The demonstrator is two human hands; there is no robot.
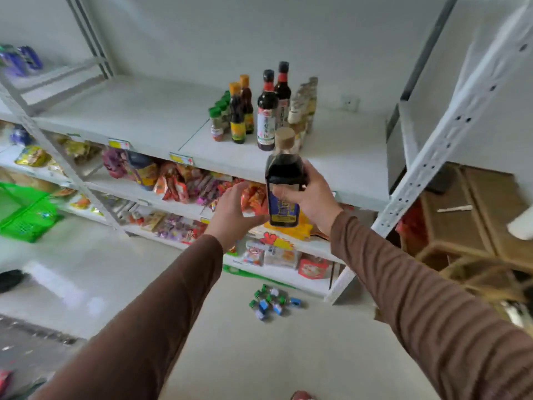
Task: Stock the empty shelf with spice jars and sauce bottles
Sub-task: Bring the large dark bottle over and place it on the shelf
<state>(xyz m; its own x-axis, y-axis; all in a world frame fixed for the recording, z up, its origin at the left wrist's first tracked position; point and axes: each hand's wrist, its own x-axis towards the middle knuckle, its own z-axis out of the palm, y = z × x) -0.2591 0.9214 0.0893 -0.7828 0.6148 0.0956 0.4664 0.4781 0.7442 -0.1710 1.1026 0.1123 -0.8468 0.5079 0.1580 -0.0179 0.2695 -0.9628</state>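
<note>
White shelf (138, 116), mostly bare; bottles (268, 111) clustered right, pale floor (115, 272) below

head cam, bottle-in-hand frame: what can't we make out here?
- Dark bottle label: head view, blurred, right hand fingers cover part.
- Clear bottles at the cluster's right: partly hidden behind the held bottle's cap.
- Small jars on floor: too small to identify.
- Left hand palm: faces away.

Dark sauce bottle (284, 183) — upright, below shelf (144, 116)
</note>
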